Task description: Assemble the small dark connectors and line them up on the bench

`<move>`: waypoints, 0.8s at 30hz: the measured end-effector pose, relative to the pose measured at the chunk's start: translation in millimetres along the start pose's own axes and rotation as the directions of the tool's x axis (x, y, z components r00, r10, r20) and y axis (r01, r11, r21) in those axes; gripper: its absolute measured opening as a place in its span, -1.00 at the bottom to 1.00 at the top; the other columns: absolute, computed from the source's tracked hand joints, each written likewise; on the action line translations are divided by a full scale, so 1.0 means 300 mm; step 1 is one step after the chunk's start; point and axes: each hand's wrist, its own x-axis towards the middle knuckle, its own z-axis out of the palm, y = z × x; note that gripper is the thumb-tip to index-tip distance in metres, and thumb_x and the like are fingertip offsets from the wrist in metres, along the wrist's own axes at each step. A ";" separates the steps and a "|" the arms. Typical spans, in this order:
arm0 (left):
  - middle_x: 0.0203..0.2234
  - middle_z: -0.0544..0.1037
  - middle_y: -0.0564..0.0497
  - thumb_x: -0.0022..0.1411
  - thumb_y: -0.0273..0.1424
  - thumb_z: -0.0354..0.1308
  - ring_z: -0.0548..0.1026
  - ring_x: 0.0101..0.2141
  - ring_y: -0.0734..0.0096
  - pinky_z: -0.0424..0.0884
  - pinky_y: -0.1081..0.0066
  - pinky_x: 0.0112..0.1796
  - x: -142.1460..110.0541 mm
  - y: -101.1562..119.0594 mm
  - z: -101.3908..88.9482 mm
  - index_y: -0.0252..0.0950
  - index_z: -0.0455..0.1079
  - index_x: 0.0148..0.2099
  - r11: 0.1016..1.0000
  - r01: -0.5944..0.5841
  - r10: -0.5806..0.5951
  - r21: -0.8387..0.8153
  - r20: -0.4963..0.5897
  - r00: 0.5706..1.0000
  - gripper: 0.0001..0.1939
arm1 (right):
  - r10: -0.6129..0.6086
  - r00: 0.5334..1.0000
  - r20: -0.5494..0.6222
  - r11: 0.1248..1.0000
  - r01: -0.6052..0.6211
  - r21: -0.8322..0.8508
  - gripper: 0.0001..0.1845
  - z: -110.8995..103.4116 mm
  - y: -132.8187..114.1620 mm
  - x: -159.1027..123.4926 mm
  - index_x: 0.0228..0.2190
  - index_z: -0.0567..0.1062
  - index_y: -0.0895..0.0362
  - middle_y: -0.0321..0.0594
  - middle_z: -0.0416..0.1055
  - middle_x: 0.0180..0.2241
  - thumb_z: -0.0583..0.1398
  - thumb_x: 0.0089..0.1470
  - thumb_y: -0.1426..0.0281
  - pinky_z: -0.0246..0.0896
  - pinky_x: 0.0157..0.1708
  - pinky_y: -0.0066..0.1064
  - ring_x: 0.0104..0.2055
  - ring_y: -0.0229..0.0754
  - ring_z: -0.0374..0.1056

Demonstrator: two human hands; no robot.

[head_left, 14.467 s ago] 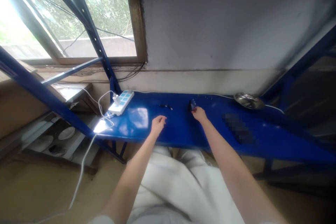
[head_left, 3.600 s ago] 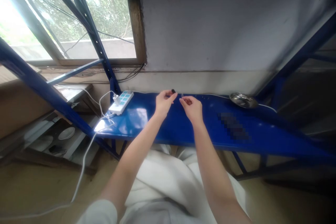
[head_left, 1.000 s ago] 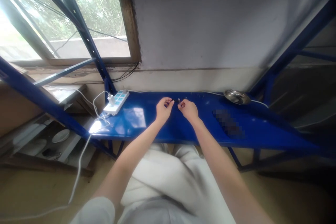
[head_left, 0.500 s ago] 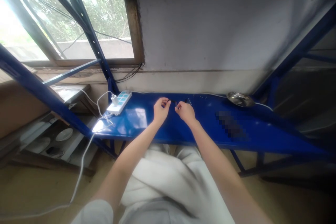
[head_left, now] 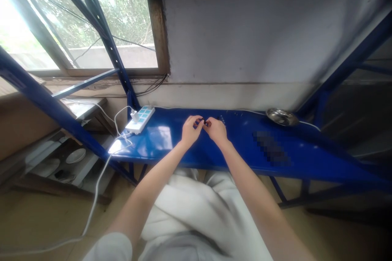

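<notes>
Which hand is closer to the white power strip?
The left hand. It is on the power strip's side; the right hand is farther from it, nearer the shiny metal dish.

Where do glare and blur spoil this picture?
Head view: the window is washed out at left; glare whitens the blue table at left; small dark object between left hand and right hand too soft to identify; blocky pixels mask a dark item farther right.

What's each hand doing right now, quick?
Left hand: closed, pinching a small dark piece.
Right hand: closed at that piece; exact hold hidden.
</notes>
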 end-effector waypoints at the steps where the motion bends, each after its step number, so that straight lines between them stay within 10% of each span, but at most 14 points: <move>1: -0.37 0.45 0.01 0.15 -0.43 0.08 0.36 -0.45 0.55 0.33 0.50 -0.38 0.003 0.000 0.002 -0.28 0.40 -0.21 1.000 0.001 -0.001 -0.007 -0.001 1.000 -0.85 | -0.006 1.000 -0.010 1.000 0.007 0.029 -0.81 0.001 0.001 -0.001 -0.52 0.39 0.11 -0.24 0.41 -0.51 0.09 0.00 0.29 -0.08 -0.56 -0.49 -0.50 -0.25 0.28; 13: -0.42 0.47 0.02 0.05 -0.43 0.16 0.36 -0.48 0.55 0.35 0.48 -0.35 0.009 -0.035 0.025 -0.31 0.38 -0.09 0.958 0.274 -0.265 -0.085 0.101 0.959 -0.67 | -0.012 0.999 -0.034 0.986 0.018 0.167 -0.76 0.042 0.014 -0.036 -0.58 0.30 0.10 -0.28 0.34 -0.57 0.07 -0.01 0.23 -0.07 -0.57 -0.49 -0.54 -0.27 0.19; 19: -0.44 0.50 0.00 -0.01 -0.34 0.19 0.40 -0.47 0.50 0.32 0.48 -0.40 0.004 -0.082 0.030 -0.35 0.45 -0.38 0.895 0.431 -0.404 -0.113 0.199 0.893 -0.83 | -0.077 0.995 -0.063 0.989 0.085 0.123 -0.78 0.086 0.032 -0.045 -0.55 0.32 0.10 -0.30 0.30 -0.57 0.04 0.04 0.28 -0.04 -0.56 -0.48 -0.54 -0.27 0.18; 24: -0.55 0.47 0.04 0.01 -0.31 0.16 0.39 -0.51 0.50 0.28 0.50 -0.44 0.011 -0.133 0.035 -0.34 0.43 -0.43 0.903 0.427 -0.415 -0.044 0.166 0.895 -0.83 | -0.101 0.990 -0.099 0.977 0.118 0.176 -0.68 0.139 0.071 -0.066 -0.24 0.40 0.14 -0.23 0.37 -0.47 0.00 0.09 0.22 0.13 -0.49 -0.44 -0.48 -0.23 0.28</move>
